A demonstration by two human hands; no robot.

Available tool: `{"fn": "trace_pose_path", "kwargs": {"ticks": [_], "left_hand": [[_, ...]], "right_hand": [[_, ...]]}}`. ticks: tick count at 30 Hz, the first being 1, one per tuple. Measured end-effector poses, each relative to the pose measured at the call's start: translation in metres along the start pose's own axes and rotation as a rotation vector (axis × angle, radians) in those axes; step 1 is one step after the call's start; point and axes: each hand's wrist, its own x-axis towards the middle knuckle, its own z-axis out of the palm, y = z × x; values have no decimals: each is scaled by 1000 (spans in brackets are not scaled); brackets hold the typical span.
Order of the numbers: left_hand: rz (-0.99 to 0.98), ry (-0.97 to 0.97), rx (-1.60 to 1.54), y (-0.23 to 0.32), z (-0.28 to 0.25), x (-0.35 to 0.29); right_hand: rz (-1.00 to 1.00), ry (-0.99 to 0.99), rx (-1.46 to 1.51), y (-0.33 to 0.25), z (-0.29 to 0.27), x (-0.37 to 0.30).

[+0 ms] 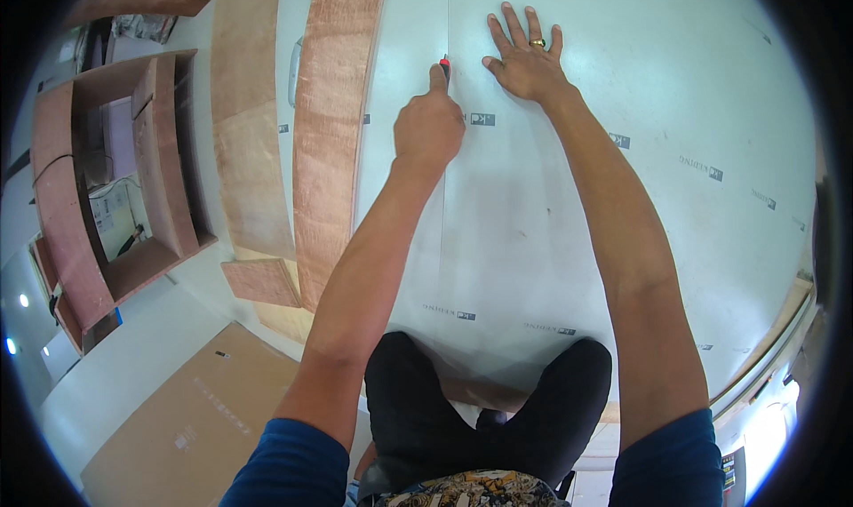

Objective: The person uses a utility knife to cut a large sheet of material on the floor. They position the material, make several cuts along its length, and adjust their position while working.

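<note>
My left hand (429, 123) is closed around a small red and black cutter (445, 66), its index finger stretched along the top. The cutter's tip touches a pale, film-covered sheet (524, 267) at a thin straight line running lengthwise down it. Most of the handle is hidden in my fist. To the right of that line my right hand (526, 63) lies flat on the sheet with fingers spread, a ring on one of them. It holds nothing.
Reddish plywood strips (333, 134) and a wider plywood panel (249, 107) lie left of my left arm, beside a small wood offcut (260, 281). Farther left stands an open wooden cabinet frame (67, 187). A brown cardboard sheet (195, 418) lies at lower left.
</note>
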Motion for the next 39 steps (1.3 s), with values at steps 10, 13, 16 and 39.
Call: {"fn": "trace_pose_path", "kwargs": {"ticks": [10, 13, 16, 39], "left_hand": [[-28, 38, -56, -6, 22, -16], [45, 109, -12, -1, 23, -18], [81, 48, 54, -8, 1, -15], [37, -200, 46, -41, 15, -111]], "right_hand": [[-3, 15, 31, 3, 2, -2], [-3, 12, -4, 5, -1, 0], [-45, 22, 99, 4, -6, -1], [-51, 78, 152, 9, 1, -5]]}}
